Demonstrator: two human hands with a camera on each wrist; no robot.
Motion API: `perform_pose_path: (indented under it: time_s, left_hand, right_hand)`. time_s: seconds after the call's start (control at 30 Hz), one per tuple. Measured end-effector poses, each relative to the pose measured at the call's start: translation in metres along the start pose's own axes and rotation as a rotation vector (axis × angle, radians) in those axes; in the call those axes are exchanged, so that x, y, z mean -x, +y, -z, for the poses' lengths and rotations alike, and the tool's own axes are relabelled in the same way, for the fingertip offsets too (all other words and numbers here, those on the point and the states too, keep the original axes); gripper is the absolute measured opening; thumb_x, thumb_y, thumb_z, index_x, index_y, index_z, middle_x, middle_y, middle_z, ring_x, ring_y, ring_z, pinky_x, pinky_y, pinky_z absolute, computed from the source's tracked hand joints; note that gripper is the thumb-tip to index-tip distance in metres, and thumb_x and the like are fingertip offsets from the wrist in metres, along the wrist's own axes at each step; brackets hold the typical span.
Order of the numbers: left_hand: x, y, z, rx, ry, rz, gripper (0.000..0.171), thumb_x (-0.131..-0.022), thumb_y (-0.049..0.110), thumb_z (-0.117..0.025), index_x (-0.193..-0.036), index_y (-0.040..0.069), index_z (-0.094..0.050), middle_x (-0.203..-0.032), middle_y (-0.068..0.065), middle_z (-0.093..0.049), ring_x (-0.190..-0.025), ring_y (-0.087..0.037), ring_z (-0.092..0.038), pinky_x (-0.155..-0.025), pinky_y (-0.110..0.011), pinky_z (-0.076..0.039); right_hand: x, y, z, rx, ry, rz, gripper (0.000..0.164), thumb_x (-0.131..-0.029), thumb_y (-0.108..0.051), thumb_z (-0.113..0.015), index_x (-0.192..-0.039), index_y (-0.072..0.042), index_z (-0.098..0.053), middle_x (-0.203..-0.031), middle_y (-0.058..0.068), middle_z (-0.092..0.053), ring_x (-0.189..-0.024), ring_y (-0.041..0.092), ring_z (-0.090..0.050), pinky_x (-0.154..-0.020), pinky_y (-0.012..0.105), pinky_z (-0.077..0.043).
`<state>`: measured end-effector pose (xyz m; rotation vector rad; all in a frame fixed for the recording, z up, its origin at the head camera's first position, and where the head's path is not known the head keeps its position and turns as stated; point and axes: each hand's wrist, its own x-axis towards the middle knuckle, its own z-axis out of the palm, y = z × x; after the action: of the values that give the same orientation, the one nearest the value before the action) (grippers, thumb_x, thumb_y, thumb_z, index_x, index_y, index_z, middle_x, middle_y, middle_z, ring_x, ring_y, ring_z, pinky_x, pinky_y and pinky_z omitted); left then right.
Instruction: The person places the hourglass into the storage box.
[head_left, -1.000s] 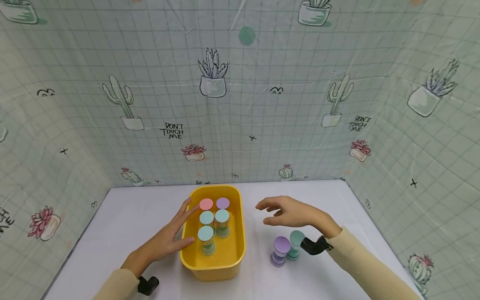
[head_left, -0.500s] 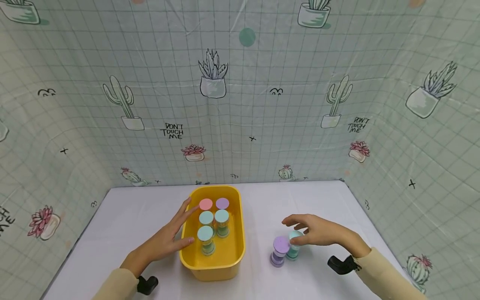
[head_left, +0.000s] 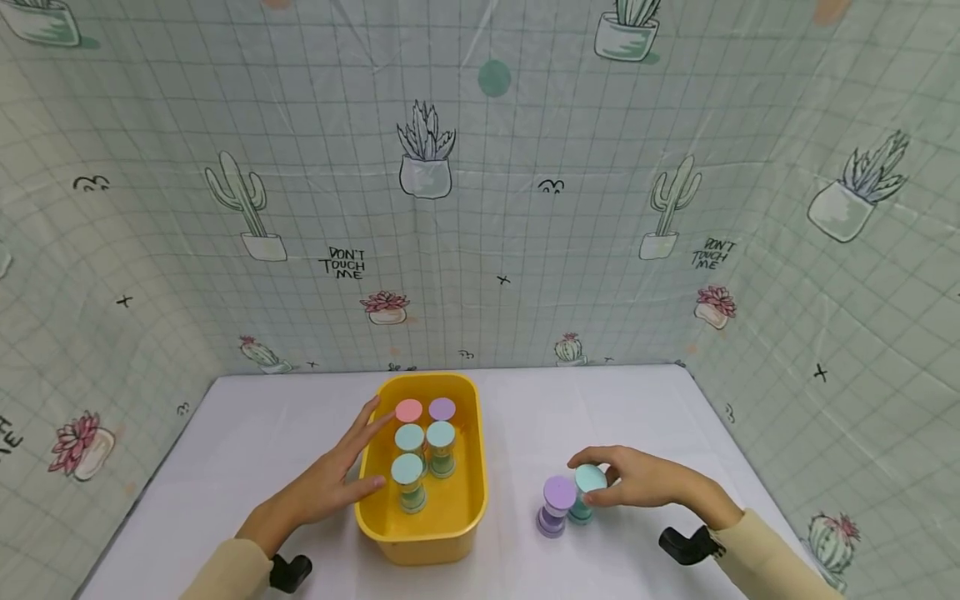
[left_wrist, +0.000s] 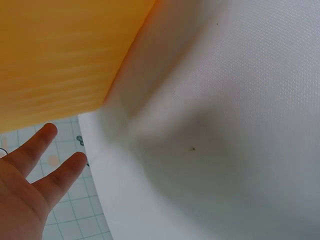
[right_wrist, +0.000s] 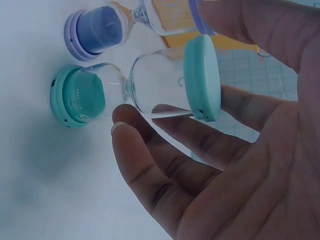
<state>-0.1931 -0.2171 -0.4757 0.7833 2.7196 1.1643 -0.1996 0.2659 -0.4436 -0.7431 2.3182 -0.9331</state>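
Note:
My left hand (head_left: 318, 487) lies along the left rim of a yellow bin (head_left: 427, 552), fingers spread and thumb over the near rim. Inside the bin stand several sand timers, with a pink cap (head_left: 408, 410) and a purple cap (head_left: 442, 409) at the back and light teal caps (head_left: 407, 469) in front. To the right, my right hand (head_left: 645, 481) curls its fingers round a teal sand timer (right_wrist: 202, 77) standing upright on the table, fingertips right at the glass and thumb on the near side. A purple sand timer (head_left: 559, 494) stands close beside it.
The white table (head_left: 615, 408) is bordered by fabric walls (head_left: 510, 208) printed with cacti, at the back and both sides. A black wrist camera (head_left: 686, 546) sits on the right wrist, another camera (head_left: 291, 573) on the left.
My right hand has moved right and down from beside the bin, and its fingers now go round the teal sand timer. The left hand stays on the bin's rim.

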Motion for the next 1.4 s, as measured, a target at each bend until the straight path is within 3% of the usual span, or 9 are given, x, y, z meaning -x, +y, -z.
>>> perform_pose_path:
  time_s: [0.23, 0.47, 0.67, 0.93, 1.1, 1.27, 1.4]
  left_hand:
    - [0.0, -0.001, -0.001, 0.008, -0.014, -0.008, 0.079, -0.097, 0.033, -0.065, -0.165, 0.031, -0.024, -0.175, -0.006, 0.003, -0.152, -0.055, -0.023, -0.102, -0.082, -0.036]
    - [0.0, 0.0, -0.003, 0.003, -0.002, -0.014, 0.08, -0.097, 0.033, -0.064, -0.165, 0.026, -0.023, -0.175, -0.007, 0.003, -0.152, -0.056, -0.023, -0.101, -0.084, -0.036]
    - [0.003, 0.0, -0.005, 0.001, -0.001, -0.024, 0.08, -0.098, 0.033, -0.064, -0.166, 0.028, -0.022, -0.175, -0.009, 0.003, -0.151, -0.057, -0.022, -0.1, -0.084, -0.036]
    - [0.003, 0.0, -0.005, 0.002, 0.003, -0.048, 0.08, -0.098, 0.033, -0.064, -0.165, 0.022, -0.022, -0.175, -0.012, 0.002, -0.151, -0.057, -0.022, -0.101, -0.084, -0.036]
    - [0.002, 0.0, -0.004, -0.008, 0.001, -0.035, 0.081, -0.098, 0.035, -0.064, -0.166, 0.025, -0.022, -0.175, -0.01, 0.003, -0.151, -0.057, -0.022, -0.1, -0.084, -0.036]
    - [-0.001, 0.001, -0.002, -0.018, -0.01, -0.032, 0.08, -0.099, 0.035, -0.064, -0.165, 0.034, -0.019, -0.175, -0.008, 0.004, -0.151, -0.057, -0.023, -0.1, -0.084, -0.037]
    - [-0.001, 0.0, -0.001, -0.005, 0.002, -0.03, 0.081, -0.098, 0.032, -0.065, -0.165, 0.034, -0.02, -0.175, -0.007, 0.003, -0.151, -0.057, -0.022, -0.1, -0.084, -0.036]
  right_hand:
    - [0.001, 0.006, -0.008, -0.013, 0.01, 0.015, 0.048, -0.099, -0.031, -0.068, -0.139, -0.005, -0.058, -0.127, 0.007, -0.062, -0.08, 0.006, -0.066, -0.068, 0.024, -0.053]
    - [-0.001, 0.003, -0.001, 0.003, 0.017, 0.009, 0.044, -0.099, -0.028, -0.068, -0.135, -0.004, -0.06, -0.107, 0.0, -0.062, -0.074, 0.006, -0.063, -0.066, 0.022, -0.051]
    - [-0.002, -0.004, 0.007, 0.02, 0.036, 0.019, 0.041, -0.099, -0.027, -0.068, -0.134, -0.008, -0.061, -0.105, -0.001, -0.062, -0.076, 0.007, -0.064, -0.068, 0.022, -0.053]
    - [-0.006, -0.017, 0.024, 0.077, 0.1, 0.043, 0.043, -0.098, -0.026, -0.069, -0.136, -0.007, -0.06, -0.107, 0.002, -0.064, -0.083, 0.009, -0.067, -0.071, 0.023, -0.056]
    - [-0.017, -0.025, 0.033, 0.122, 0.139, 0.063, 0.043, -0.099, -0.027, -0.068, -0.137, -0.008, -0.06, -0.114, 0.004, -0.065, -0.087, 0.01, -0.067, -0.073, 0.025, -0.057]
    - [-0.033, -0.038, 0.038, 0.162, 0.173, 0.083, 0.041, -0.097, -0.025, -0.068, -0.134, -0.01, -0.061, -0.11, 0.001, -0.065, -0.089, 0.013, -0.067, -0.076, 0.026, -0.058]
    - [-0.051, -0.052, 0.038, 0.161, 0.164, 0.107, 0.041, -0.098, -0.026, -0.067, -0.135, -0.011, -0.06, -0.11, -0.001, -0.066, -0.091, 0.013, -0.067, -0.078, 0.026, -0.059]
